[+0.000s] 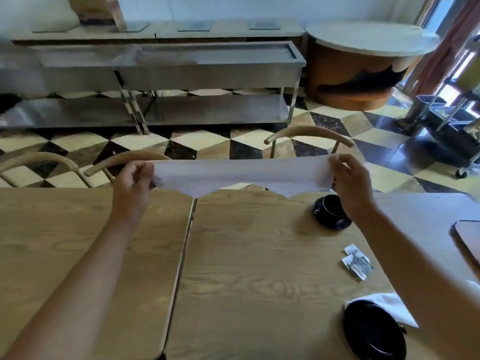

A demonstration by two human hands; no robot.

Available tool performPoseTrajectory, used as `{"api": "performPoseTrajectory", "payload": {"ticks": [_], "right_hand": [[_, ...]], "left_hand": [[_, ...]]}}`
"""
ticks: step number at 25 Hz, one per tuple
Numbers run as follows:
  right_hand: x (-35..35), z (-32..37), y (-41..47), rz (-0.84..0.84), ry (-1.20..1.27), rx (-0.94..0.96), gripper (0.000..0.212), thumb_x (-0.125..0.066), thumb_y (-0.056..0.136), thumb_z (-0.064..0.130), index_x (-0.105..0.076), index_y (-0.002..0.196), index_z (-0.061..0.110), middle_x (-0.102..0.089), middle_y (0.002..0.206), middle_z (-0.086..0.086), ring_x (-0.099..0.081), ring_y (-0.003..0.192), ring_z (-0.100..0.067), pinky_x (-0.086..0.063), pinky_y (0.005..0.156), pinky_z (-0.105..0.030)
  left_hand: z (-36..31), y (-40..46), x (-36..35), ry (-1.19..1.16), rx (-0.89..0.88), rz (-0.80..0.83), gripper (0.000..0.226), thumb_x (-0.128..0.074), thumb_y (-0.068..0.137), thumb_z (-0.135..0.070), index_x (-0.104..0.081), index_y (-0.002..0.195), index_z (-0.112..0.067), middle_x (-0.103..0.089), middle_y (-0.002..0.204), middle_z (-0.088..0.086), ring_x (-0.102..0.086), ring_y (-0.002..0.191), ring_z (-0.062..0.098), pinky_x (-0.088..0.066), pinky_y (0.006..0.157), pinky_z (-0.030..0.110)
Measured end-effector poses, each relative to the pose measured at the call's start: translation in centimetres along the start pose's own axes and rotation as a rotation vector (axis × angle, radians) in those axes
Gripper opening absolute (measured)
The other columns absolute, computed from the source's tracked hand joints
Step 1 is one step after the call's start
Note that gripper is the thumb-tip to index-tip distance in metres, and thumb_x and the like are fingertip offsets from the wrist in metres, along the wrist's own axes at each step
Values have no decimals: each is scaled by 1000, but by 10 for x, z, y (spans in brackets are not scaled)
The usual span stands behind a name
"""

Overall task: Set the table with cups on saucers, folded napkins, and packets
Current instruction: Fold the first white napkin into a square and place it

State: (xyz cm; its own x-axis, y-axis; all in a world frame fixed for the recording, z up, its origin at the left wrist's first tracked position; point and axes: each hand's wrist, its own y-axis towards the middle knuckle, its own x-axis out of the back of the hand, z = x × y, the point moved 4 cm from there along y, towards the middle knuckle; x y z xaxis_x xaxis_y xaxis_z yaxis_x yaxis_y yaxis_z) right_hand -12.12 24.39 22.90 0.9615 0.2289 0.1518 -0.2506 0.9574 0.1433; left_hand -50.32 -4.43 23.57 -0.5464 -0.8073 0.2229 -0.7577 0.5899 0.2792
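Note:
A white napkin (241,175) is stretched out in the air above the far edge of the wooden table (259,255), folded into a long band. My left hand (133,183) pinches its left end and my right hand (350,183) pinches its right end. A black cup on a black saucer (328,210) stands just below my right hand. Two small packets (357,261) lie on the table to the right. Near the front right edge sits a black saucer (374,331), with another white napkin (389,305) partly under my right forearm.
Two wooden tables meet at a seam (181,255). Curved chair backs (309,135) stand on the far side. Beyond them are a steel counter (207,71), a round counter (363,42) and a wheeled cart (446,131). A brown tray edge (467,237) shows at right.

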Motion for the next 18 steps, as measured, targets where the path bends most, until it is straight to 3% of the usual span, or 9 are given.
{"api": "performPoseTrajectory", "payload": {"ticks": [4,7,10,15,18], "right_hand": [[10,-91,-77,48,-176,-113,21,-58,97,30,-59,77,23,-51,66,8,-45,62,-7,-38,63,-34],[22,-156,-138,122,-327,-263,21,-58,103,22,-59,82,23,-56,67,3,-50,69,-17,-44,68,-39],[29,-188,-186,132,-417,-334,22,-57,103,22,-59,82,27,-58,68,-6,-53,67,-24,-42,64,-36],[29,-204,-220,109,-519,-414,15,-51,104,37,-53,89,35,-64,71,-7,-59,67,-22,-42,58,-31],[21,-213,-212,52,-528,-435,14,-50,104,40,-54,91,34,-65,70,-3,-59,65,-16,-41,55,-29]], "left_hand": [[87,-101,11,115,140,27,39,-53,94,-56,-64,91,-19,-73,79,-10,-66,76,11,-53,76,33],[136,-178,16,167,290,63,47,-50,87,-65,-66,92,-21,-72,83,-4,-63,78,9,-49,72,23],[158,-233,19,213,345,99,38,-50,91,-62,-65,90,-27,-70,84,2,-61,75,-2,-44,67,12],[172,-252,16,297,420,68,27,-43,92,-66,-60,88,-45,-67,87,-18,-61,79,-3,-42,62,9],[187,-230,0,308,449,63,29,-46,94,-60,-59,85,-35,-65,77,-8,-59,70,-3,-43,59,15]]}}
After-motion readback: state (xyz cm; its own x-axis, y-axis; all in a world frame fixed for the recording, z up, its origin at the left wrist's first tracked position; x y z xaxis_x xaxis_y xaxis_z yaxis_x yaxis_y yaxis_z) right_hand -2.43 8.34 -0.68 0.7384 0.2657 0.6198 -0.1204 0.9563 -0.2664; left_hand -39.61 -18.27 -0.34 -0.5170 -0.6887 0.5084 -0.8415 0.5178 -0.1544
